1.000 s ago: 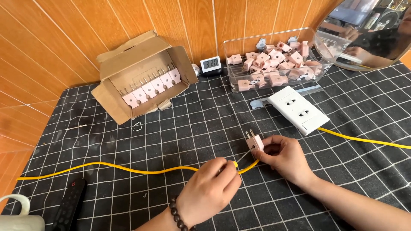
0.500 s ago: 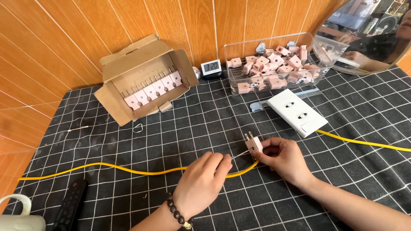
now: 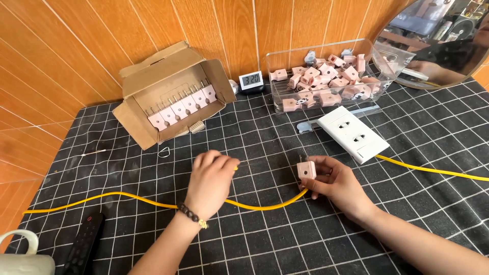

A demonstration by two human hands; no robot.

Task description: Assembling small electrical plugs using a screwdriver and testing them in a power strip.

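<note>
A: We have the pink plug (image 3: 306, 170) pinched in the right hand (image 3: 333, 184), fingers closed on its body, just in front of the white socket strip (image 3: 352, 133) on the table (image 3: 265, 137).

B: Left hand (image 3: 211, 175)?

A: Left of the strip, curled over the yellow cable (image 3: 127, 197). We see it closed loosely; whether it actually grips the cable, we can't tell.

B: How does it handle?

A: We judge the plug light and rigid, small enough to slip. Best held by the flat sides, clear of the prongs. The cable looks limp and springy, so take it close behind the plug.

B: Spares?

A: More pink plugs in the clear bin (image 3: 326, 76) behind the strip and in the cardboard box (image 3: 168, 97) far left of it.
</note>
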